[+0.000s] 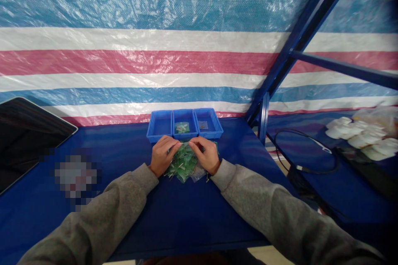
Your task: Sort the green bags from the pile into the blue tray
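the left hand and right hand pinch a plastic bag, its edge running nine-to-three o'clock; its lower outline blurs into green packets.

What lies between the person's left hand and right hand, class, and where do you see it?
In the head view, a heap of green and clear plastic packets lies between the left hand and the right hand.

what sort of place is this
Probably a makeshift workshop: a striped plastic sheet backs a blue worktable with three small blue bins, beside a blue metal frame.
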### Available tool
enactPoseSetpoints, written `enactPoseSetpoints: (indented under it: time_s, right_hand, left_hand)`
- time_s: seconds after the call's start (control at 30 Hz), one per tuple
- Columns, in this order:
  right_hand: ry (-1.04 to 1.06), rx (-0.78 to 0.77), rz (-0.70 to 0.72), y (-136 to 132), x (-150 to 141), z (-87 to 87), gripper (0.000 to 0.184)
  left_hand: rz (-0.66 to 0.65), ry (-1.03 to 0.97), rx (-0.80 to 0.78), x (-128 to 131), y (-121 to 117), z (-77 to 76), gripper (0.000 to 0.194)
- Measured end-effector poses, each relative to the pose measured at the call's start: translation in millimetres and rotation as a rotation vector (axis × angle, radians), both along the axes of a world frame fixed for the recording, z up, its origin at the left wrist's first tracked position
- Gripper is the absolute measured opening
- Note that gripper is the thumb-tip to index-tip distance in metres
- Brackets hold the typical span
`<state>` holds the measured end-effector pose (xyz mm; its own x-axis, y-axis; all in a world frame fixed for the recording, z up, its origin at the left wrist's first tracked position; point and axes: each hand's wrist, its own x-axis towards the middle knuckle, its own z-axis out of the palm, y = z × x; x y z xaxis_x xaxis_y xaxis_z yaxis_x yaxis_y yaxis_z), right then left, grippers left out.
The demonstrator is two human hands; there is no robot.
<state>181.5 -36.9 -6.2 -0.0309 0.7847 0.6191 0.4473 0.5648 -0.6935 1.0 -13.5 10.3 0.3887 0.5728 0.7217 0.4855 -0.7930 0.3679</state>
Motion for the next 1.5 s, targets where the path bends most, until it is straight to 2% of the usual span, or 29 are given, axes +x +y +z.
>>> enactPoseSetpoints:
  time_s: [0.2, 0.57, 1.27, 1.5]
  right_hand:
    - [-0.008, 0.004, 0.018, 0.3, 0.1, -1.1, 0.021]
    - [0.008, -0.011, 0.013, -0.2, -0.4, -1.7, 0.018]
    - [-0.022, 0.0, -0.004, 0.0, -0.1, -3.9, 0.023]
    - [-0.001, -0.045, -0.03, -0.2, -0.7, -5.9, 0.022]
  left_hand:
    - [0.019, 0.04, -0.018, -1.3, -0.4, -2.1, 0.018]
    - [0.031, -0.007, -0.035, -0.3, -0.7, -2.7, 0.008]
    - [0.006, -0.051, -0.019, 0.7, -1.2, -2.3, 0.009]
    - [0.009, -0.053, -0.042, 1.1, -1.8, -1.3, 0.008]
